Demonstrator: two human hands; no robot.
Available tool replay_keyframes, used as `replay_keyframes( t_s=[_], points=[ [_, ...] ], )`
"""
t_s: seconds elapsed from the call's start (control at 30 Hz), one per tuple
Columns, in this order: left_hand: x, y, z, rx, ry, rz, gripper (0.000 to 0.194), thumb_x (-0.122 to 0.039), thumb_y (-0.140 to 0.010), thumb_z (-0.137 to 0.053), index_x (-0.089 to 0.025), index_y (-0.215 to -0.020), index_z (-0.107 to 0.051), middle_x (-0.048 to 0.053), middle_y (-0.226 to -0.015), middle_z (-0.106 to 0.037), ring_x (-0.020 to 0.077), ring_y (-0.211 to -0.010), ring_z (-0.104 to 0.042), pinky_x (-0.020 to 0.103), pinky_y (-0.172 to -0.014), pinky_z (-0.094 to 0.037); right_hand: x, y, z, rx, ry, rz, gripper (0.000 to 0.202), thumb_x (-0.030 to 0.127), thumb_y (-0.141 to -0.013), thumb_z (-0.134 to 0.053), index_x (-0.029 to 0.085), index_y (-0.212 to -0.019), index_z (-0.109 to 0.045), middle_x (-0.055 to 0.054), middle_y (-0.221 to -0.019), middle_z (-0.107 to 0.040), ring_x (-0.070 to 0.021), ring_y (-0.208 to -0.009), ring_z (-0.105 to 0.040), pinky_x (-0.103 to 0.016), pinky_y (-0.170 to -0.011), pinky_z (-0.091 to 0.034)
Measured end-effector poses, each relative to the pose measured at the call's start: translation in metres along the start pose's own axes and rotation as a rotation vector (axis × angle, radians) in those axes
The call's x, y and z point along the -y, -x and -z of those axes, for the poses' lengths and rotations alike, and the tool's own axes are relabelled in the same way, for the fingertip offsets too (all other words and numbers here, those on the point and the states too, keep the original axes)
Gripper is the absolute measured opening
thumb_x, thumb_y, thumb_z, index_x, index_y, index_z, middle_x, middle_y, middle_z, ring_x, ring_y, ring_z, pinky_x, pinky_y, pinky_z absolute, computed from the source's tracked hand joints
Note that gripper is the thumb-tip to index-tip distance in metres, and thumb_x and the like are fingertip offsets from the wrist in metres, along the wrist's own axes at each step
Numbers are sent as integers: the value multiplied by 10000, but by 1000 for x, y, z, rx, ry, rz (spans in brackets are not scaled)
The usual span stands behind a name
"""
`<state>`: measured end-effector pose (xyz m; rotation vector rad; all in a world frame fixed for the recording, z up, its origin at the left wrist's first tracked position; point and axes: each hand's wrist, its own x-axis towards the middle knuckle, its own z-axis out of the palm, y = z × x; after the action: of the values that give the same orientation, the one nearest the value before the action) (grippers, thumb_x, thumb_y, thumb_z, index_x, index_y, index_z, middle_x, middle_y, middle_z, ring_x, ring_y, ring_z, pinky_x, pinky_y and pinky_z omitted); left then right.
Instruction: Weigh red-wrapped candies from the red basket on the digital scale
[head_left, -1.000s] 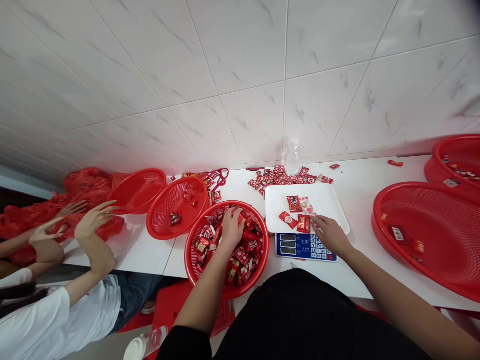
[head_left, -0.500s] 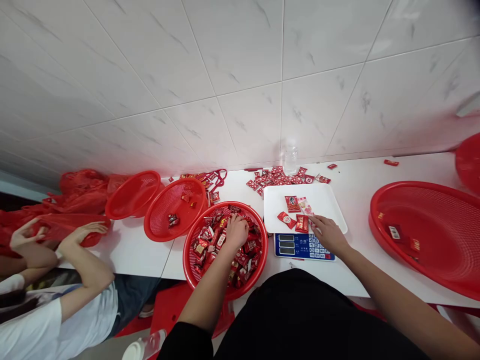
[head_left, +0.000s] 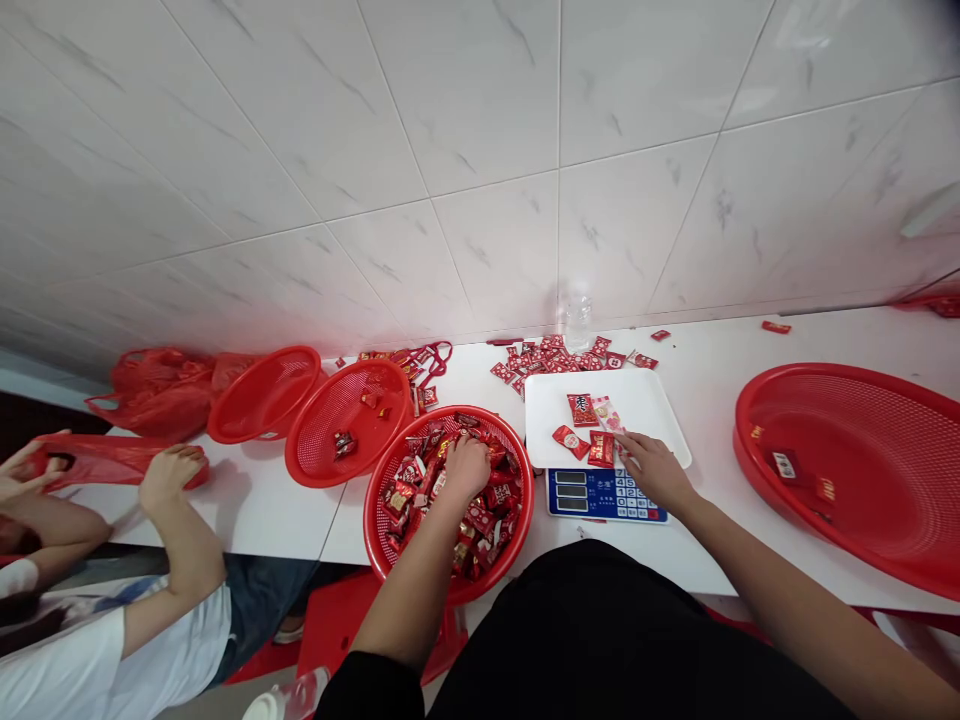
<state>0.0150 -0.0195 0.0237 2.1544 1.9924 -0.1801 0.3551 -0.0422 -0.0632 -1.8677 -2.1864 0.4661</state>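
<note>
My left hand [head_left: 468, 468] reaches into a red plastic basket [head_left: 373, 540] heaped with wrapped candies [head_left: 480, 520]. Its fingers are bent down among the wrappers, and what they hold, if anything, is hidden. A white scale tray [head_left: 652, 400] bears a few packets: a red one with a dark character [head_left: 580, 408], a pink one [head_left: 607, 413], a twisted red candy [head_left: 570, 441] and a red square packet [head_left: 601, 449]. My right hand [head_left: 656, 470] rests over the tray's front edge, fingers stretched out, tips beside the pink and red square packets. Below it lies the scale's blue keypad panel [head_left: 606, 495].
Small red packets [head_left: 551, 353] lie scattered behind the tray near a clear bottle [head_left: 578, 318]. Two more red baskets [head_left: 296, 465] stand left, a large red basket [head_left: 750, 400] right. At far left, a co-worker's hands [head_left: 169, 475] stretch a red plastic bag [head_left: 105, 463].
My left hand has shifted slightly within the candies; my right hand stays at the tray. The co-worker has pulled the red bag out wide, drawing it away from the pile of bags.
</note>
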Motion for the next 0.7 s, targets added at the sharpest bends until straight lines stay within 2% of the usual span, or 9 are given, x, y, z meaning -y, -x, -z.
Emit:
replay_keyframes(
  t_s=[0.07,0.13,0.23,0.3,0.43,0.57,0.63,0.7],
  points=[
    [1,2,13,5,61,62,240,-229,-831,-424,-177,-821,-657,126,-905,-665,263,-949,-583,394,-858,-411,0,0,0,0,-7,-3,448,354,-899,-334,254,-1315,-465,-55,-1300,-515,-246,-1159,-460,-397,-939,-409],
    [2,3,27,10,174,110,235,-256,-844,-408,-186,-844,-632,97,-831,-664,231,-790,-606,351,-749,-442,-1,0,-1,0,-9,-3,448,352,-897,-336,254,-1314,-467,-56,-1301,-515,-247,-1164,-458,-399,-944,-406],
    [1,2,41,-27,427,58,199,-272,-841,-420,-193,-827,-602,39,-787,-650,179,-720,-585,287,-696,-441,-2,0,-3,0,-7,10,454,345,-896,-334,236,-1316,-468,-68,-1299,-515,-249,-1177,-451,-401,-955,-398],
    [-2,-1,43,-60,577,0,185,-265,-833,-426,-188,-785,-587,16,-761,-634,159,-708,-574,268,-688,-444,-2,-1,-3,-5,-10,14,456,345,-897,-333,231,-1317,-468,-73,-1294,-518,-248,-1176,-454,-398,-957,-396],
    [-18,-12,27,-42,813,38,151,-246,-819,-449,-177,-762,-571,0,-717,-609,139,-645,-568,266,-640,-476,-1,-1,-2,-7,-19,14,449,343,-895,-337,246,-1313,-470,-68,-1284,-524,-242,-1161,-467,-388,-954,-397],
    [-43,-28,1,46,1000,103,177,-250,-840,-442,-173,-926,-576,16,-789,-633,131,-641,-596,269,-615,-509,0,-2,-2,-2,-18,2,452,351,-901,-324,244,-1317,-463,-65,-1297,-512,-247,-1159,-464,-395,-946,-399],
    [-57,-36,-9,36,941,54,257,-239,-838,-450,-174,-1064,-553,48,-915,-651,150,-741,-624,308,-722,-516,0,-3,-3,-3,-17,3,450,345,-901,-323,246,-1317,-461,-64,-1303,-507,-247,-1166,-457,-397,-942,-402],
    [-69,-41,-17,-14,788,-45,398,-240,-817,-494,-172,-1209,-488,99,-1148,-597,197,-999,-591,355,-909,-452,0,-3,-3,-5,-18,10,448,336,-897,-332,248,-1317,-461,-66,-1303,-507,-246,-1172,-453,-399,-939,-404]
  ],
)
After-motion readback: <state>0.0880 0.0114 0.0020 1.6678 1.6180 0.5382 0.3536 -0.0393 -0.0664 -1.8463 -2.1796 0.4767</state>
